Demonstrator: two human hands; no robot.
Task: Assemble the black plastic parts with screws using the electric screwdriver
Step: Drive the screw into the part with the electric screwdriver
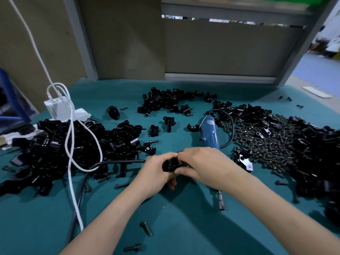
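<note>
Gripping one black part (170, 165), left hand (156, 172) and right hand (202, 162) sit between piles (55, 144), teal mat (184, 227) showing nearer.

Left hand (158, 172): bare, with slim fingers; knuckles and thumb visible. Right hand (202, 162): bare, the back of the hand smooth and evenly lit. Left forearm (114, 214) and right forearm (266, 205): both bare along their full visible length, slender and smooth. Fingernails are too blurred to assess.
</note>
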